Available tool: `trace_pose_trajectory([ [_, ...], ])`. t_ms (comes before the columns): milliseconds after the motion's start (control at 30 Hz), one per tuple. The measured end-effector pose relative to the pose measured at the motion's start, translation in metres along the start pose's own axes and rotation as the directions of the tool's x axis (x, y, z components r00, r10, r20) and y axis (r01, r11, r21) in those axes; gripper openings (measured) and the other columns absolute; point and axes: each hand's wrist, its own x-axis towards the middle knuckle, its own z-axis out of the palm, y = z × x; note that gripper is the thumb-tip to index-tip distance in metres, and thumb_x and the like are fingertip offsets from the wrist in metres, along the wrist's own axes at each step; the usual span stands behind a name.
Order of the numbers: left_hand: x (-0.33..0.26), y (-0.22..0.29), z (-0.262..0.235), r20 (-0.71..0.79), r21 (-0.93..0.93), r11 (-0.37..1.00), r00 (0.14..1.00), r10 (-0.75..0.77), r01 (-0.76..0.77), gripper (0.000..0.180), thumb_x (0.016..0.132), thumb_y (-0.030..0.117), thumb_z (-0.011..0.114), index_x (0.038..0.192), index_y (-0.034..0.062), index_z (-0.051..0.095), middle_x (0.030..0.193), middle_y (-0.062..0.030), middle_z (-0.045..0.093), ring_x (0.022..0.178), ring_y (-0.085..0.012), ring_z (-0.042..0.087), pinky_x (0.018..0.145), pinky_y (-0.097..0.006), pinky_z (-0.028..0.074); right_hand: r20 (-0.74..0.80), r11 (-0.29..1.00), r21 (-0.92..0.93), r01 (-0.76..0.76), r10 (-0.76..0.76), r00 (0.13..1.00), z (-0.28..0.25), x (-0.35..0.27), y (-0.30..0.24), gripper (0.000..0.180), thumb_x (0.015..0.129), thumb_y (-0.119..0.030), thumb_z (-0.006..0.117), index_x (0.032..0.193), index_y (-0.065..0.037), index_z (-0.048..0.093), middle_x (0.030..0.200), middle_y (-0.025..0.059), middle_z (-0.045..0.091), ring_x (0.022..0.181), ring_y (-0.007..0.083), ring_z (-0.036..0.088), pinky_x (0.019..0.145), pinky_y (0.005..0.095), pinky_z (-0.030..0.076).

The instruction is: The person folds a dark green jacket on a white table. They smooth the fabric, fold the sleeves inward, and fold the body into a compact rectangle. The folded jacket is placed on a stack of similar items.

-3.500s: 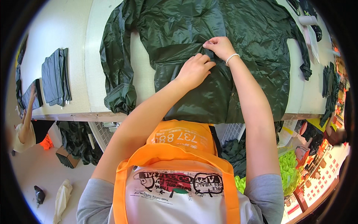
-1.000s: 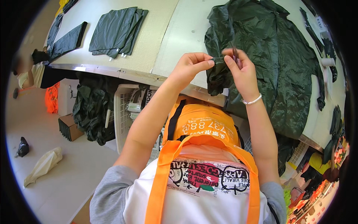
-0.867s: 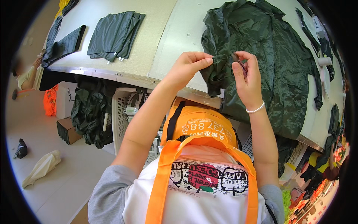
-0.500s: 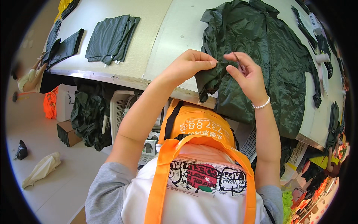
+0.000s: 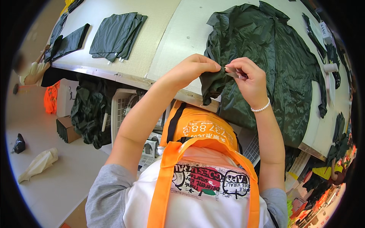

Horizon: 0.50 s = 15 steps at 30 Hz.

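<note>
A dark green jacket (image 5: 270, 64) of thin shiny cloth lies spread on the table in front of me, its lower part hanging over the near edge. My left hand (image 5: 195, 68) pinches a bit of its left sleeve (image 5: 215, 83) between thumb and forefinger. Curled around small thread snips (image 5: 232, 72), my right hand (image 5: 248, 79) holds their metal blades close to the left fingertips, at the pinched cloth. Most of the snips is hidden in the fingers, and whether the blades touch a thread is too small to tell.
Folded dark green garments (image 5: 116, 36) lie on the table (image 5: 159, 49) at the left. A tape-like roll (image 5: 330, 68) stands at the right. Below the edge are a white crate (image 5: 119, 104) and hanging dark cloth (image 5: 89, 114). A co-worker's arm (image 5: 34, 74) reaches in at far left.
My right hand has moved left and closed up around the snips, bringing the blades to the left fingertips. The left hand keeps its pinch on the sleeve.
</note>
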Motion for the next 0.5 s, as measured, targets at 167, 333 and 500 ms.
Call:
trace_pose_trajectory([
  [167,0.003,0.004,0.001,-0.002,-0.059,0.998,1.0,0.023,-0.024,0.024,0.087,0.014,0.063,0.101,-0.0042,0.065,0.088,-0.0065,0.068,0.078,-0.0086,0.061,0.073,-0.022,0.048,-0.089,0.998,0.049,-0.03,0.034,0.995,0.001,0.003,-0.003,0.011,0.084,0.009,0.057,0.087,-0.002,0.054,0.09,0.0016,0.056,0.06,0.0067,0.04,0.055,0.0195,0.036],
  [333,0.006,0.012,0.007,-0.053,0.164,0.978,0.989,0.137,-0.127,0.018,0.086,0.012,0.062,0.098,-0.0009,0.066,0.082,-0.0021,0.066,0.072,-0.0049,0.059,0.068,-0.019,0.047,-0.154,0.994,0.111,-0.01,0.027,0.988,0.006,0.011,0.003,0.005,0.09,-0.003,0.059,0.088,-0.002,0.054,0.086,0.0007,0.054,0.06,0.0065,0.036,0.055,0.0197,0.034],
  [500,0.01,0.019,0.015,-0.159,0.221,0.973,0.982,0.106,-0.069,0.017,0.086,0.015,0.062,0.094,0.0004,0.066,0.08,-0.0005,0.065,0.071,-0.0046,0.058,0.065,-0.019,0.047,-0.232,0.989,0.105,-0.105,0.127,0.964,0.004,0.02,0.01,0.009,0.091,-0.008,0.059,0.088,-0.001,0.055,0.082,-0.0005,0.052,0.061,0.0064,0.037,0.056,0.0204,0.036],
])
